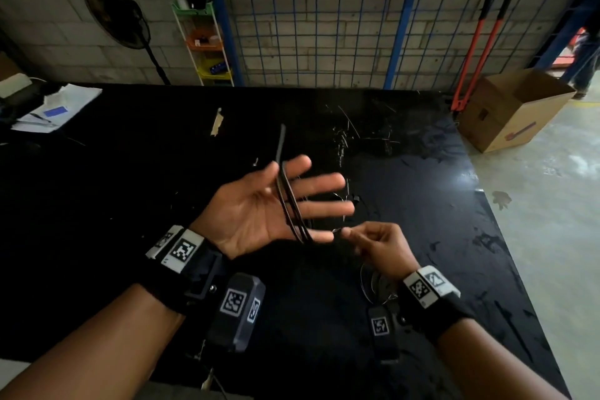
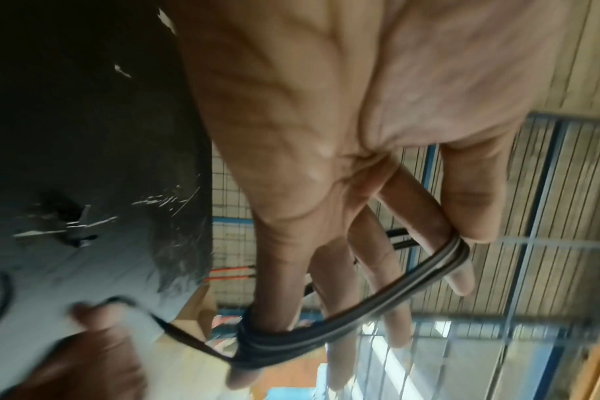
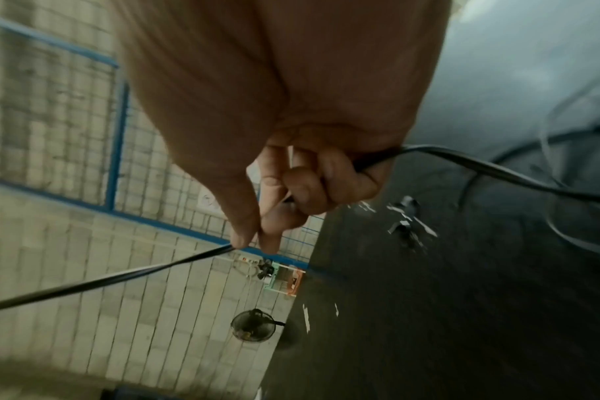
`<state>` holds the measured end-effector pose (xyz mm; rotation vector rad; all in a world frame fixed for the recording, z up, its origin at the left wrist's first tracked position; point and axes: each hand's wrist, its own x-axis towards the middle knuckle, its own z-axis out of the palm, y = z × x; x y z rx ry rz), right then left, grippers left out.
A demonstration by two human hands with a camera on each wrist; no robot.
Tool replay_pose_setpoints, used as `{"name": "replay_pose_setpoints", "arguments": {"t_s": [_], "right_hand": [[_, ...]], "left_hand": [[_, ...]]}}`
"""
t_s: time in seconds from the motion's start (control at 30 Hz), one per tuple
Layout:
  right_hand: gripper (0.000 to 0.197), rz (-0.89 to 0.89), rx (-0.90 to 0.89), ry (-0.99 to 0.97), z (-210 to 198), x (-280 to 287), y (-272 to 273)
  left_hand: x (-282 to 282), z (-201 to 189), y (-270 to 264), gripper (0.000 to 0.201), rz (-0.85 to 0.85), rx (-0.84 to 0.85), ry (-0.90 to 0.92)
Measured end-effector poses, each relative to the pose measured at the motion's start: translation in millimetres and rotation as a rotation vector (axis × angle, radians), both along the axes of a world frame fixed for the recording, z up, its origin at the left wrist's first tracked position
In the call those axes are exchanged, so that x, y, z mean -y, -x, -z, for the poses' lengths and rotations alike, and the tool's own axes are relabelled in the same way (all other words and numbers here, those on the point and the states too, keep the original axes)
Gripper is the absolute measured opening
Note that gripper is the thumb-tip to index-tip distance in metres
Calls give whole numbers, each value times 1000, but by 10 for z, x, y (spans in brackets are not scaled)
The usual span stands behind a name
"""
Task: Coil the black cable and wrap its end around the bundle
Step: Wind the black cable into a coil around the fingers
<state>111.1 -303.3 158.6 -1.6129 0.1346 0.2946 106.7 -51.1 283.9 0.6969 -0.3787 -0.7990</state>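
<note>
My left hand (image 1: 253, 208) is held palm up above the black table, fingers straight and spread. Loops of the black cable (image 1: 292, 204) run round it from index finger to little finger. In the left wrist view the thumb (image 2: 473, 189) presses the loops (image 2: 377, 305) against the index finger. A short free end (image 1: 281, 140) sticks up past the thumb. My right hand (image 1: 373, 243), just right of the left little finger, pinches the running cable (image 3: 120, 278) between thumb and forefinger. The slack trails behind it onto the table (image 3: 531, 184).
The black table (image 1: 130, 172) carries papers (image 1: 55, 107) at the far left and scratches and scraps in the middle. A cardboard box (image 1: 513, 107) and red bolt cutters (image 1: 477, 49) stand on the floor at the right. A blue wire fence (image 1: 324, 10) is behind.
</note>
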Motion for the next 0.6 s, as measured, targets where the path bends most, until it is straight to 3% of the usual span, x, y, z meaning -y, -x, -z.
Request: {"name": "replay_pose_setpoints", "arguments": {"t_s": [0.23, 0.43, 0.6], "right_hand": [[31, -114, 265, 198, -658, 24, -368], [32, -266, 353, 292, -1150, -26, -278], [23, -303, 425, 211, -1223, -61, -47]], "left_hand": [[254, 316, 287, 37, 180, 88, -339], [270, 419, 236, 37, 131, 32, -624], [193, 414, 163, 44, -26, 0, -669]]}}
